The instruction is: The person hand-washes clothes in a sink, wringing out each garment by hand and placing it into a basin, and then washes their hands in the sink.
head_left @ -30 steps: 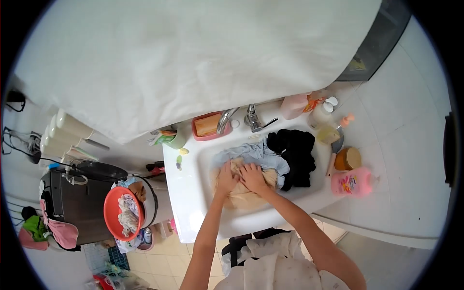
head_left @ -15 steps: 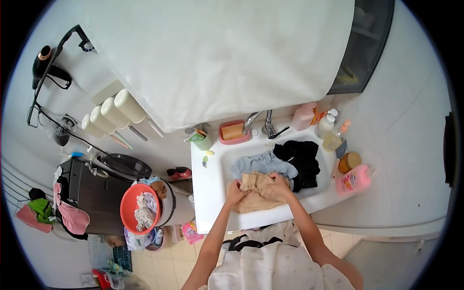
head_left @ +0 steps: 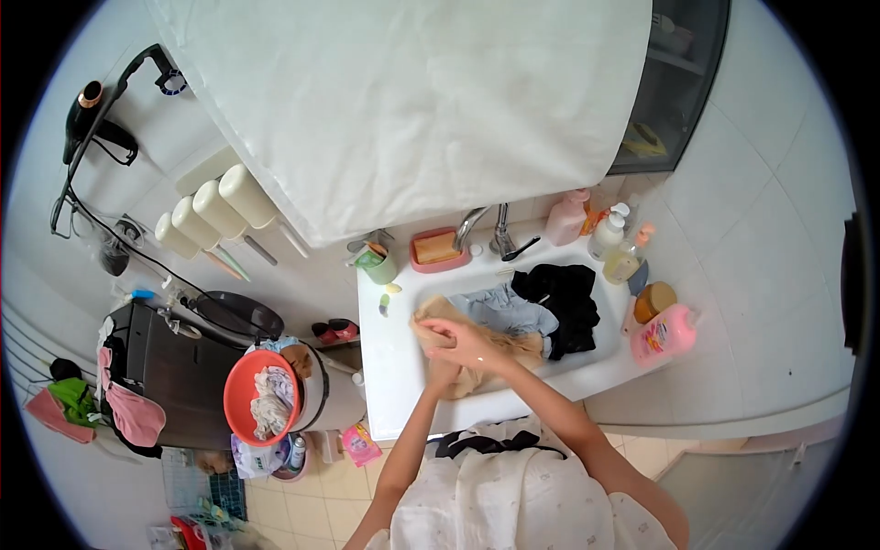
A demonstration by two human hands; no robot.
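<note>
In the left half of a white rectangular sink [head_left: 390,367], a soft, crumpled beige cloth [head_left: 475,378] is gripped at its raised left end by the right hand [head_left: 456,343], whose fingers are closed over the fabric; the left hand [head_left: 445,373] is set close against it, just below, partly covered, so that its grip cannot be told. Beside the beige cloth, a crumpled light blue garment [head_left: 502,309] is laid, touched on its right by a bunched black garment [head_left: 573,312]. Behind them, a curved silver metal tap [head_left: 501,240] is mounted near a pink soap dish [head_left: 442,266].
</note>
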